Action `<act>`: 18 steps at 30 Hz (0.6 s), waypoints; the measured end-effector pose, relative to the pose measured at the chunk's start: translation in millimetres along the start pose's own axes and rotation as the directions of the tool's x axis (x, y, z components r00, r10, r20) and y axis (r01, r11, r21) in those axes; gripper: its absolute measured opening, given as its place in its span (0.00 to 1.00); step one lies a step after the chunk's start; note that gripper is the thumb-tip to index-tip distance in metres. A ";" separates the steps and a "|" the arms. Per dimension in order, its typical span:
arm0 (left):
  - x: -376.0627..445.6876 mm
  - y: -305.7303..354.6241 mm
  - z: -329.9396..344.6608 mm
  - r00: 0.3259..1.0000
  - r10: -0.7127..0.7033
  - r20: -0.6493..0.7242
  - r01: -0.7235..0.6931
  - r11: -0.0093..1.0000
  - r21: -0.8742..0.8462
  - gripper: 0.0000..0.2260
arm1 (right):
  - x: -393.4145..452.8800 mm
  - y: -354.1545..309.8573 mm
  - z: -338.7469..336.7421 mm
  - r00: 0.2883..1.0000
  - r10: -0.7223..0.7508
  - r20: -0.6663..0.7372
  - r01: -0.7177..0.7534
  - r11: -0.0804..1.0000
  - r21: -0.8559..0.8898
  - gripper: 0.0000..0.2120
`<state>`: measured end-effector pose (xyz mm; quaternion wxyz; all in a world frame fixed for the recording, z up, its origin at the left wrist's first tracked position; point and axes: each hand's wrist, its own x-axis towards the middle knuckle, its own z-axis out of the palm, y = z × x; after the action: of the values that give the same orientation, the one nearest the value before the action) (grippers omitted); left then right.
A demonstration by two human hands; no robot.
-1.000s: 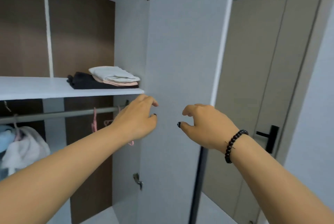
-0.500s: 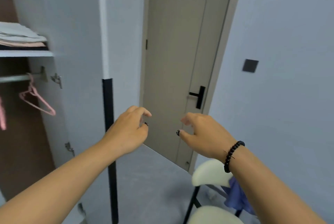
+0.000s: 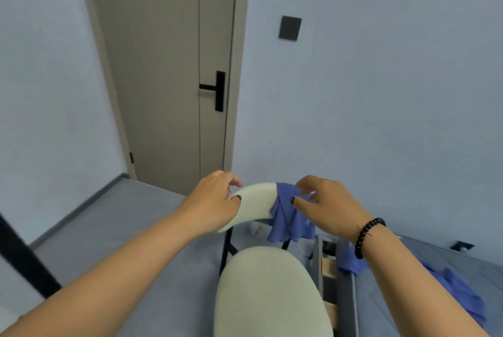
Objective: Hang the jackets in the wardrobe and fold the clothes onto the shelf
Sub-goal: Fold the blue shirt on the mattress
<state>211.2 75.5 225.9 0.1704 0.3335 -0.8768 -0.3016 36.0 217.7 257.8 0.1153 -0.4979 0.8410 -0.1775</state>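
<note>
Two hands reached over a pale chair backrest (image 3: 255,204). Left hand (image 3: 215,204) hovered loosely curled, holding nothing; right hand (image 3: 326,207) pinched the blue garment (image 3: 288,222) draped there.

Pale blue walls (image 3: 381,91), closed grey door (image 3: 163,64), grey floor (image 3: 122,227), cream chair (image 3: 269,296)

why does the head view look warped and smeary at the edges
Head view: wide-angle lens bows the door frame and stretches both forearms toward the corners; motion blur smears the black strip at lower left and softens the blue garment on the chair back; lighting is flat and bluish, with no glare.
</note>
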 end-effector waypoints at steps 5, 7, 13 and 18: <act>69.9 3.9 61.8 0.995 -0.067 0.070 0.069 0.997 -0.025 0.12 | 68.2 96.1 1.3 0.991 0.133 0.019 -0.134 0.985 0.105 0.15; 100.9 1.8 84.3 0.991 -0.116 0.072 0.119 0.992 -0.035 0.12 | 103.2 137.9 8.8 0.977 0.204 0.059 -0.211 0.961 0.179 0.12; 168.8 -12.9 161.5 0.967 -0.230 0.107 0.240 0.966 -0.094 0.14 | 185.4 243.1 67.5 0.893 0.389 0.226 -0.449 0.798 0.402 0.03; 191.2 -36.2 229.9 0.949 -0.275 0.151 0.300 0.937 -0.178 0.14 | 220.0 292.9 136.5 0.821 0.493 0.287 -0.570 0.700 0.430 0.04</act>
<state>-23.9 17.9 46.6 0.1022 0.4204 -0.7928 -0.4293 -251.8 128.5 8.7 0.3487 -0.1978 0.8624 -0.3092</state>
